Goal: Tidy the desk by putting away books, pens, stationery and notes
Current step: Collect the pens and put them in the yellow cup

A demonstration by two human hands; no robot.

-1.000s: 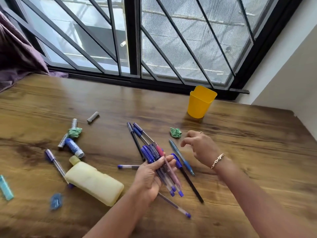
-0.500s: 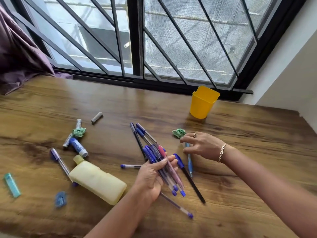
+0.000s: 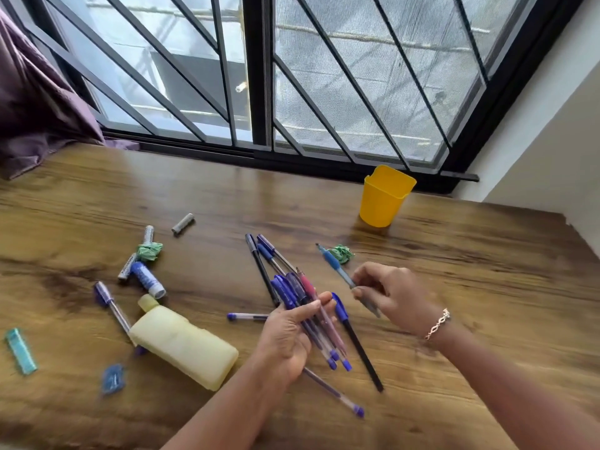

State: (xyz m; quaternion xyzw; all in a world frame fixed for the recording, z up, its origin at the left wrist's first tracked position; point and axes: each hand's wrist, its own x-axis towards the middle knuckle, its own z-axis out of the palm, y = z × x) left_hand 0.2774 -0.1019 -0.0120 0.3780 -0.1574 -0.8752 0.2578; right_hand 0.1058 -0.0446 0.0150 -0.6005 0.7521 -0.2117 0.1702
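Observation:
My left hand (image 3: 287, 341) holds a bundle of several pens (image 3: 293, 287), mostly blue with one pink, fanned out above the wooden desk (image 3: 487, 287). Just right of the bundle, my right hand (image 3: 393, 295) pinches a blue-grip pen (image 3: 336, 266) lifted off the desk, its tip pointing up-left. A black pen with a blue cap (image 3: 355, 341) and a clear pen (image 3: 334, 394) lie under the bundle. Another capped pen (image 3: 246, 317) lies to the left. A yellow cup (image 3: 383, 198) stands at the back right.
On the left lie a pale yellow bottle (image 3: 183, 347), a blue glue stick (image 3: 147, 279), a capped pen (image 3: 112, 305), grey tubes (image 3: 183, 223), crumpled green notes (image 3: 150, 251) (image 3: 341, 253), a teal piece (image 3: 21, 350) and a blue clip (image 3: 113, 378). A barred window runs behind.
My right hand reached down to the blue-grip pen on the desk, took hold of it and raised it toward the bundle. My left hand kept the bundle still.

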